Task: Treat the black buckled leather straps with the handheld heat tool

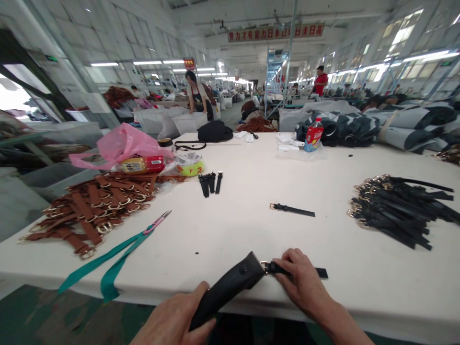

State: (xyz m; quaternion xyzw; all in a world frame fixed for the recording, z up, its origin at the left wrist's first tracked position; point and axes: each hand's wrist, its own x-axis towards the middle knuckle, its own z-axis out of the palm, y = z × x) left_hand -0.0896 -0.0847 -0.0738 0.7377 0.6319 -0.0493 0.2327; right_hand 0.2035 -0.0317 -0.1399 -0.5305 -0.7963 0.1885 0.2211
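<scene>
In my left hand [183, 311] is a smooth, black, curved piece [230, 285], with a broad end and a small round knob near it. What exactly it is I cannot make out. Its broad end points at the gold-coloured buckle of a short black buckle strap [322, 273]; whether they touch is unclear. My right hand [296, 275] pinches that strap near its buckle, against the white tabletop [244, 230]. Another black buckle strap [294, 210] lies farther up the table. Several short black straps [210, 183] are grouped left of it.
A pile of black buckle straps [398, 206] lies at the right, brown buckle straps [86, 206] at the left. Pink-handled scissors [154, 224] with green ribbon lie near the left edge. A pink bag [124, 143] and a bottle [314, 135] stand farther back. People work beyond.
</scene>
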